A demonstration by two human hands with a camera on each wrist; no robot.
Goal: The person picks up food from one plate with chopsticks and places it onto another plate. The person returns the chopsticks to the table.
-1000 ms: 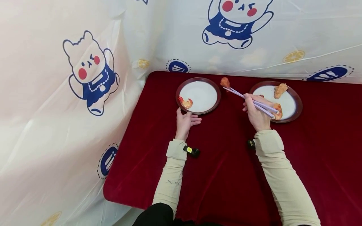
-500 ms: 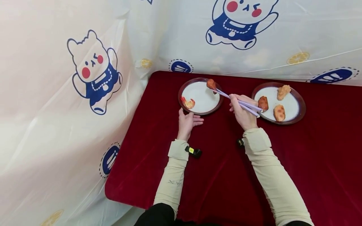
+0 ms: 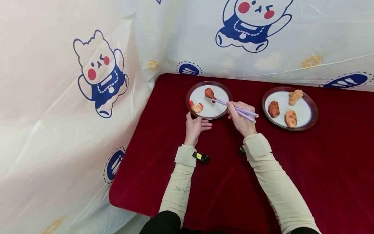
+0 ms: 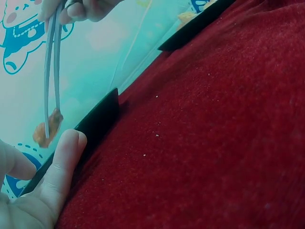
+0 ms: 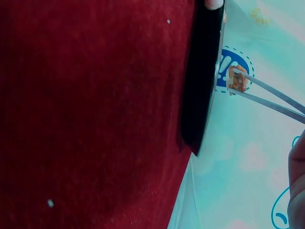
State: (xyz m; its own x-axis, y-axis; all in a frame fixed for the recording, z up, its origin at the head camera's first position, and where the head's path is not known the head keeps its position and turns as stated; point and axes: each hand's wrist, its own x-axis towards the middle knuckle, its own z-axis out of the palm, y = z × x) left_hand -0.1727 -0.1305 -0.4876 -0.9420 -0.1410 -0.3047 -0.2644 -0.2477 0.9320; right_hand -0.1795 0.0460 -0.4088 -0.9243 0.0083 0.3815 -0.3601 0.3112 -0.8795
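My right hand (image 3: 242, 117) grips a pair of light purple chopsticks (image 3: 241, 110). Their tips pinch a brown fried drumstick (image 3: 209, 93), which hangs over the left plate (image 3: 190, 89), white with a brown rim. Both wrist views show the drumstick (image 4: 46, 131) (image 5: 237, 80) raised above the rim. A shrimp (image 3: 196, 107) lies at the left plate's lower left. At that plate's near edge, my left hand (image 3: 195, 128) touches the rim, its fingers extended; the left wrist view shows the thumb and fingers (image 4: 64, 157) against the dark plate side.
A second white plate with a brown rim (image 3: 315, 113) stands to the right. On it lie a brown piece (image 3: 273, 109), a golden breaded piece (image 3: 295, 97) and a golden nugget (image 3: 291, 119). Dark red cloth (image 3: 222, 182) covers the table; a printed white curtain (image 3: 175, 32) hangs behind.
My right hand has carried the drumstick leftward in the chopsticks, from between the plates to over the left plate. The pieces on the right plate are uncovered. My left hand stays at the rim.
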